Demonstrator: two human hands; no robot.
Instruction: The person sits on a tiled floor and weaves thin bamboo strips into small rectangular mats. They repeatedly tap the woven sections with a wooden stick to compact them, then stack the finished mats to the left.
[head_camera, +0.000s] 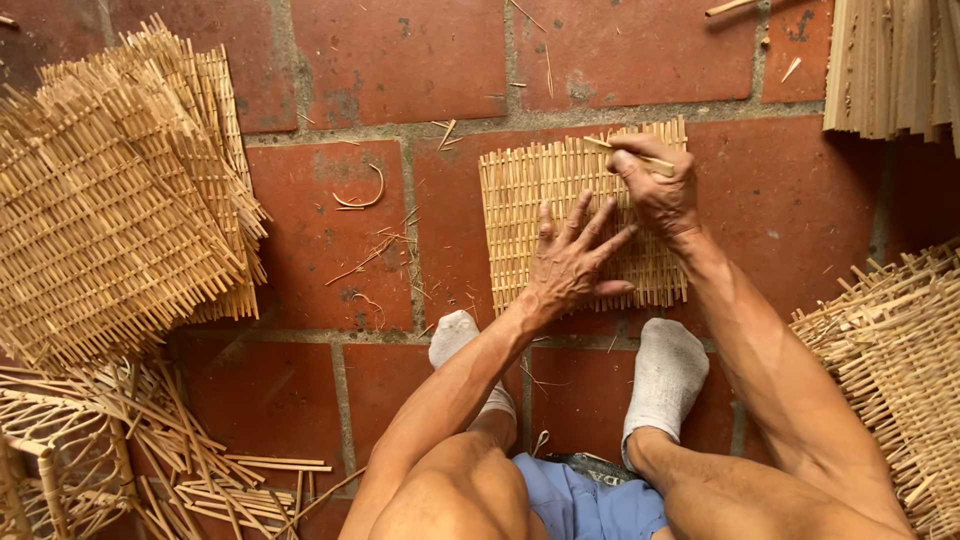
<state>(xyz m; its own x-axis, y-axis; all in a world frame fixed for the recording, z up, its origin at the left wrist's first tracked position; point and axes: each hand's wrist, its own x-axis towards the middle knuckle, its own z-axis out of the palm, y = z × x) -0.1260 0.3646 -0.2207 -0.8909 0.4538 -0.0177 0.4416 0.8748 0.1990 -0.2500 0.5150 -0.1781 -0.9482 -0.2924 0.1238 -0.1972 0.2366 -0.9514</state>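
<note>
The woven bamboo mat (582, 222) lies flat on the red brick floor (400, 60), just beyond the person's two white-socked feet (665, 375), and it looks close to whole: its lattice of thin slats reaches all four edges, so what remains, as far as I can judge, is work along the far right corner. There the right hand (655, 185) is clenched in a pinching grip on a thin bamboo sliver (640, 157), which lies nearly level, its long axis running left to right with a slight downward tilt toward the right, one end poking out to the left of the grip and the other just past its right side. The left hand (570, 265) grasps nothing; it presses down with fingers spread, just below and to the left of that grip. The mat's upright slats run away from the person, and it is slightly wider than deep. A stack of finished mats (120, 190) sits well apart to the left of the grip, loose slats (235, 480) below that stack, more wickerwork (890, 360) to the right.
</note>
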